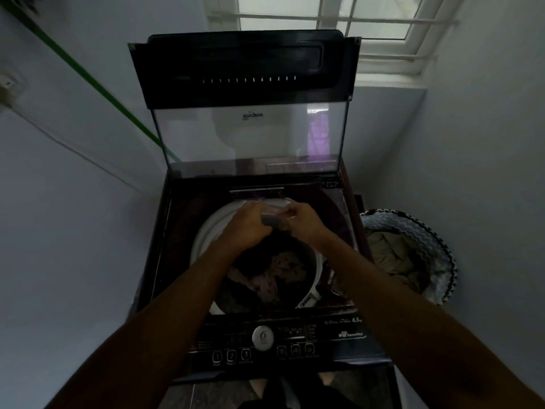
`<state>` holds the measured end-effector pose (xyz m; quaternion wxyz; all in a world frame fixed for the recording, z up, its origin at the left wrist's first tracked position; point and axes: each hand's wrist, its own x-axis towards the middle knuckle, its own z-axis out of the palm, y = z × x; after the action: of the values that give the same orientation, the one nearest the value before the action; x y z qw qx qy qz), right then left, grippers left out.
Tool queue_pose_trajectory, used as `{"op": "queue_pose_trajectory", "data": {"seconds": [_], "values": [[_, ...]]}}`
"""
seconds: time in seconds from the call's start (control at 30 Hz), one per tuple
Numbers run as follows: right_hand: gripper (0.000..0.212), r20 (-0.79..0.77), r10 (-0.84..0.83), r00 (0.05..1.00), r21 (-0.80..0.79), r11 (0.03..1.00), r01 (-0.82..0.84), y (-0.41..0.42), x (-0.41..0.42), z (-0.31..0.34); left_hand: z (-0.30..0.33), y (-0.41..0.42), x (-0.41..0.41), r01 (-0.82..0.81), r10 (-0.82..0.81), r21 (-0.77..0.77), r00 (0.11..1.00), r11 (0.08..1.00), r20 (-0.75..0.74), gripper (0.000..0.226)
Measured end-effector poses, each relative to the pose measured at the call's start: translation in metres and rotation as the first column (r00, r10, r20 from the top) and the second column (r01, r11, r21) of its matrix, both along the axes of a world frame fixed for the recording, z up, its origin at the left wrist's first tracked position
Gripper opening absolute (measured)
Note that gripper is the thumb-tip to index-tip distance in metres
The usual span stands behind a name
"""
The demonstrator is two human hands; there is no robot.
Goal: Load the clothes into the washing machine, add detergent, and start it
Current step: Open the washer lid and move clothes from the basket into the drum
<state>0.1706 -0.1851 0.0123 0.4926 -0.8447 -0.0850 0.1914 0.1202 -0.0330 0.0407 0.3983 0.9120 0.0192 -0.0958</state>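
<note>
Both hands meet over the drum's back edge: my right hand (300, 218) pinches a small clear detergent cup (275, 215), my left hand (249, 224) closes beside it. I should tip slowly over the dark clothes (265, 273).

The upright glass lid (247, 137) blocks the far side of the round drum opening (206, 231), both hands and heaped clothes (274, 270) crowd it, while the right-hand patterned laundry basket (436, 237) stands open.

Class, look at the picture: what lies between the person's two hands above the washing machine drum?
In the head view, a small clear cup, dark in its lower part, sits between the left hand and right hand, above the clothes in the drum.
</note>
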Motion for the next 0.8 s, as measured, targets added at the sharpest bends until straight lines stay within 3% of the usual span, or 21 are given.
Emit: {"op": "queue_pose_trajectory", "data": {"seconds": [0.1, 0.3, 0.47, 0.57, 0.7, 0.8], "values": [[0.013, 0.006, -0.057, 0.998, -0.036, 0.998, 0.058, -0.023, 0.005, -0.002, -0.005, -0.019, 0.011, -0.028, 0.028, -0.012, 1.0, 1.0, -0.013, 0.034], [0.01, 0.005, -0.334, 0.943, -0.002, 0.943, 0.334, -0.092, 0.01, -0.008, -0.014, -0.086, 0.039, 0.133, -0.134, -0.037, 0.991, 0.99, -0.015, 0.038], [0.009, -0.024, -0.554, 0.832, 0.003, 0.832, 0.555, -0.161, 0.021, -0.026, -0.029, -0.147, 0.055, 0.289, -0.291, 0.035, 0.951, 0.957, 0.108, 0.036], [0.016, -0.059, -0.596, 0.801, -0.009, 0.802, 0.597, -0.197, 0.027, -0.042, -0.036, -0.182, 0.067, 0.371, -0.38, 0.084, 0.91, 0.925, 0.165, 0.03], [0.014, -0.158, -0.626, 0.764, -0.057, 0.778, 0.625, -0.237, 0.036, -0.068, -0.044, -0.232, 0.091, 0.495, -0.506, 0.113, 0.857, 0.861, 0.099, 0.02], [0.016, -0.198, -0.627, 0.754, -0.157, 0.779, 0.607, -0.267, 0.05, -0.087, -0.045, -0.275, 0.112, 0.582, -0.583, 0.11, 0.812, 0.806, -0.027, 0.039]]}}
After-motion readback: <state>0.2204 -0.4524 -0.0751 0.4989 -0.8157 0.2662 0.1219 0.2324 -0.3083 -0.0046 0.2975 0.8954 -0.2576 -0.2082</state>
